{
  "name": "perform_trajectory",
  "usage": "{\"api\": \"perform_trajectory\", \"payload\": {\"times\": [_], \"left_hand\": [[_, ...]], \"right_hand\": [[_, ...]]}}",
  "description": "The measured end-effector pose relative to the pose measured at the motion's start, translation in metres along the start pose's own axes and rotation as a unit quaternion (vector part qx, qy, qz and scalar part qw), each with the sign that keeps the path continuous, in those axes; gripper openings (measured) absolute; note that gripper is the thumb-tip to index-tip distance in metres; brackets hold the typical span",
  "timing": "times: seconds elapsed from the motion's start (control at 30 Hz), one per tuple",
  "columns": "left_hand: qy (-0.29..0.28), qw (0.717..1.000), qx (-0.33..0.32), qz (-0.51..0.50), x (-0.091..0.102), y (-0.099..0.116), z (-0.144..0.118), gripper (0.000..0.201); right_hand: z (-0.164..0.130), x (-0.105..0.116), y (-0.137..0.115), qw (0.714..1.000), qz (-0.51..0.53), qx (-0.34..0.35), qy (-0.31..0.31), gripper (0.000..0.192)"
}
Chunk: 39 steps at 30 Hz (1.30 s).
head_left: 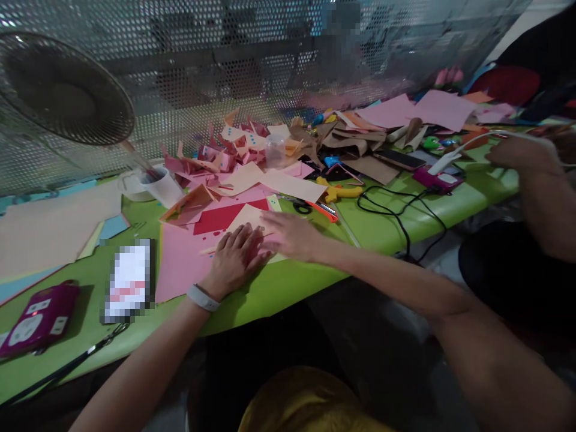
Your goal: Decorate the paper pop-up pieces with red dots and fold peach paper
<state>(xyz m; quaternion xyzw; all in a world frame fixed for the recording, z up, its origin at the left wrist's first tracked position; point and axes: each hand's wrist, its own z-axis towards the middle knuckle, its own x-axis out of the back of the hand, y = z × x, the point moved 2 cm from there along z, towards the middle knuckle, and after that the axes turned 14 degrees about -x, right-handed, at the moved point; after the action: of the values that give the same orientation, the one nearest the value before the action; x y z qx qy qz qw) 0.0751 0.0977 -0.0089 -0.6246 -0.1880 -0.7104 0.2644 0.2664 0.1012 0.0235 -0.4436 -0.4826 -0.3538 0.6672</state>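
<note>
My left hand (236,258), with a white band at the wrist, lies flat on a cream piece of paper (246,216), fingers side by side and stretched out. From the right, my right hand (292,235) reaches over the same paper with its fingers extended, close to the left fingertips. Whether anything thin lies under its fingers is hidden. Beneath the cream paper are a red sheet (213,219) and a larger pink sheet (175,264). An orange cutter knife (324,212) and black-handled scissors (302,207) lie just beyond my right hand.
Behind are a heap of folded pink paper pieces (238,144), a white cup (162,187) and a yellow tool (337,190). A phone (128,281) and a purple power strip (42,318) lie left. At right, another person's arm (540,186) is near a cabled purple power strip (436,179).
</note>
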Motion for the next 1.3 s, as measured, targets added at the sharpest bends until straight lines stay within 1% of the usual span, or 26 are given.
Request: {"api": "perform_trajectory", "payload": {"times": [0.03, 0.07, 0.13, 0.2, 0.43, 0.63, 0.73, 0.93, 1.13, 1.3], "left_hand": [[-0.009, 1.000, 0.002, 0.004, -0.001, -0.001, 0.000, 0.066], [-0.017, 1.000, 0.003, 0.007, -0.002, -0.002, 0.000, 0.066], [-0.026, 1.000, 0.003, 0.008, -0.004, -0.003, 0.000, 0.067], [-0.027, 1.000, 0.000, 0.005, -0.004, -0.004, 0.000, 0.069], [-0.035, 0.999, 0.009, -0.014, 0.001, -0.003, 0.001, 0.069], [-0.061, 0.997, 0.023, -0.035, 0.007, 0.003, 0.003, 0.072], [-0.064, 0.996, 0.034, -0.045, 0.008, 0.005, 0.002, 0.072], [-0.050, 0.996, 0.039, -0.059, 0.008, 0.007, 0.001, 0.072], [-0.045, 0.997, 0.039, -0.059, 0.004, 0.004, 0.001, 0.074], [-0.039, 0.998, 0.026, -0.048, 0.000, 0.001, 0.000, 0.072]], "right_hand": [[-0.003, -0.012, -0.006, 0.999, -0.006, 0.023, -0.025, 0.076], [-0.005, -0.023, -0.010, 0.999, -0.013, 0.027, -0.035, 0.082], [-0.007, -0.037, -0.012, 0.999, -0.017, 0.022, -0.040, 0.087], [-0.007, -0.042, -0.010, 0.999, -0.015, 0.013, -0.039, 0.089], [-0.009, -0.037, -0.008, 0.999, -0.008, 0.011, -0.043, 0.089], [-0.011, -0.041, -0.008, 0.999, 0.000, 0.011, -0.044, 0.086], [-0.011, -0.043, -0.006, 0.998, -0.009, 0.017, -0.051, 0.088], [-0.012, -0.045, -0.004, 0.999, -0.014, 0.022, -0.036, 0.087], [-0.011, -0.044, -0.005, 0.998, -0.018, 0.015, -0.050, 0.088], [-0.010, -0.040, -0.008, 0.998, -0.016, 0.010, -0.052, 0.089]]}}
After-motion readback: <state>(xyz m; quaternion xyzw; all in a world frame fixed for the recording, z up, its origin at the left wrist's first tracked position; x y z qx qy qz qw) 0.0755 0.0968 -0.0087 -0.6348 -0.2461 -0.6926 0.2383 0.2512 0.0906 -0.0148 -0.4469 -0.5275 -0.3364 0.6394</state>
